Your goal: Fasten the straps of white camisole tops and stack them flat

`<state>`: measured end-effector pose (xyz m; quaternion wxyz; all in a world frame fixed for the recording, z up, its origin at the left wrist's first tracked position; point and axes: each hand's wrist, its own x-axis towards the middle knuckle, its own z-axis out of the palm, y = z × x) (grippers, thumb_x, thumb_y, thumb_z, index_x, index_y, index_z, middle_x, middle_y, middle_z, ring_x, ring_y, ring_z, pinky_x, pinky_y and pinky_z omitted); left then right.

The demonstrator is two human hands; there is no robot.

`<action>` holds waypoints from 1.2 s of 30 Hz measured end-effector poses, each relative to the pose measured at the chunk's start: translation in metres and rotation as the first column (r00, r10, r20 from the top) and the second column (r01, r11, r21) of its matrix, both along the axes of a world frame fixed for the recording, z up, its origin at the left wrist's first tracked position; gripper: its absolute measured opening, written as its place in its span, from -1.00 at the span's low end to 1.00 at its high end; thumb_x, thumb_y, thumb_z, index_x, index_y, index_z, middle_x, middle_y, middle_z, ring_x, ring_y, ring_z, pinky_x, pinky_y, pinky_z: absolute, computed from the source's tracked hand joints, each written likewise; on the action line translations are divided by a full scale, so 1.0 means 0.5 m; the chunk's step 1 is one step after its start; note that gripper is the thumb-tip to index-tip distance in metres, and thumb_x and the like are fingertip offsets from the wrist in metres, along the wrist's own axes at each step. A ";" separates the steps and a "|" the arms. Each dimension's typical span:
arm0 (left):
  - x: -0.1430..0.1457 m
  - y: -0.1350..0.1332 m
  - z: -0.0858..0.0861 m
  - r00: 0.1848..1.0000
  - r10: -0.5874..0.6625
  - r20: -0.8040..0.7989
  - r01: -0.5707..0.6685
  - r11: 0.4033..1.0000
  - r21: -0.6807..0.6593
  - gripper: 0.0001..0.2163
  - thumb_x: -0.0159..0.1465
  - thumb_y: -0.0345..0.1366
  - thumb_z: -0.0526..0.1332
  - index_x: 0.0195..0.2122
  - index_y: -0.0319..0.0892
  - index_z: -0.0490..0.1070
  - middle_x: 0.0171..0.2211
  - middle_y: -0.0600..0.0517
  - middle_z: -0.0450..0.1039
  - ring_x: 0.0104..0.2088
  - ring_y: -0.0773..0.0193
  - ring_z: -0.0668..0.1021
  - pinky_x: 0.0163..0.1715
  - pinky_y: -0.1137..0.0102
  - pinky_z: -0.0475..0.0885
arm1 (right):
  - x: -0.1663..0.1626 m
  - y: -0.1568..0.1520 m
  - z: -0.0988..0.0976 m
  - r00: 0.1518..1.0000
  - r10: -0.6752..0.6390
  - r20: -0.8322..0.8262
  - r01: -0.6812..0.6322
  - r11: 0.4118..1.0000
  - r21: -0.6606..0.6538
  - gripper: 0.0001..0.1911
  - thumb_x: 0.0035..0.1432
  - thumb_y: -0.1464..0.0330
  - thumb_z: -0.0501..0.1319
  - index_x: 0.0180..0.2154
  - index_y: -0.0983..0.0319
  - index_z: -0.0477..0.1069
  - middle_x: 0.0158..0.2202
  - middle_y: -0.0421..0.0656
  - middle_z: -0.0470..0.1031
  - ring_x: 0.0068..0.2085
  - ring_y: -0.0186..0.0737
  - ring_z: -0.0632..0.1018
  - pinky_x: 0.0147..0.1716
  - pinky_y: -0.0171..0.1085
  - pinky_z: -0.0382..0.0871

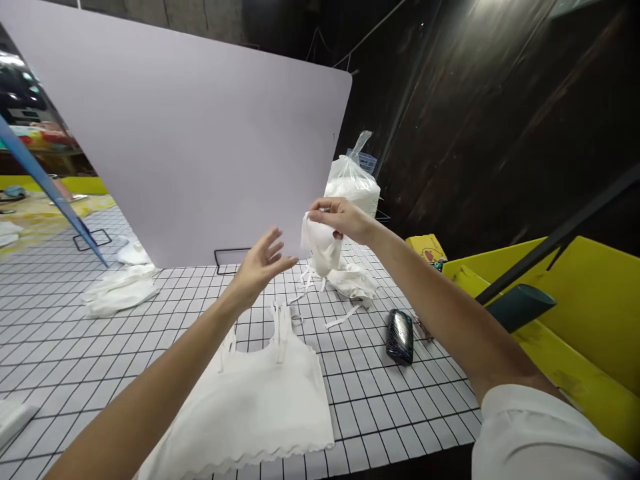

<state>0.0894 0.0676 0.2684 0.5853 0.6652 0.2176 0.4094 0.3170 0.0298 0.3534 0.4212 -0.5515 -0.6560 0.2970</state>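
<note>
My right hand (336,219) pinches the upper edge of a white strappy garment (323,243), which hangs down over a crumpled white garment (353,281) on the table. The exact kind of the held piece is hard to make out. My left hand (260,265) is raised to the left of it, fingers apart and holding nothing. Below my left forearm lies a white camisole top (255,400), spread flat with its straps toward the back and a scalloped hem toward me.
A pale upright panel (210,147) stands behind the grid-patterned tablecloth (360,413). Folded white cloth (123,290) lies at left. To the right are a dark shiny case (399,337), a yellow packet (426,248) and a yellow bin (585,300). A filled plastic bag (354,183) sits behind.
</note>
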 end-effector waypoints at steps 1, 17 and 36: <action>0.020 0.010 0.019 0.999 -0.052 0.011 0.052 0.999 -0.014 -0.36 0.10 -0.24 0.49 0.22 -0.05 0.38 0.21 -0.14 0.40 0.16 0.02 0.50 0.11 0.12 0.47 | -0.023 -0.006 0.004 0.999 0.042 0.019 -0.041 0.999 -0.008 -0.67 0.13 0.11 0.37 -0.31 0.25 0.47 -0.55 -0.31 0.33 -0.61 -0.50 0.28 -0.70 -0.46 0.13; -0.183 0.060 0.144 0.883 0.241 0.404 -0.055 0.906 -0.420 -0.85 0.31 -0.49 0.16 -0.38 -0.29 0.48 -0.52 0.06 0.48 -0.54 0.43 0.51 -0.46 0.58 0.48 | 0.003 -0.044 -0.016 0.928 0.206 -0.312 -0.233 0.971 -0.051 -0.56 0.19 0.03 0.31 -0.28 0.32 0.56 -0.62 -0.30 0.21 -0.62 -0.50 0.14 -0.65 -0.40 0.07; -0.222 -0.017 -0.064 0.899 0.286 0.331 0.014 0.737 -0.675 -0.85 0.22 -0.40 0.16 -0.30 -0.32 0.51 -0.36 -0.14 0.60 -0.33 0.17 0.64 -0.32 0.38 0.57 | -0.060 -0.027 -0.206 0.753 -0.187 -0.631 -0.031 0.947 -0.319 -0.79 0.06 0.24 0.39 -0.31 0.23 0.52 -0.32 -0.11 0.56 -0.36 -0.21 0.52 -0.40 -0.24 0.51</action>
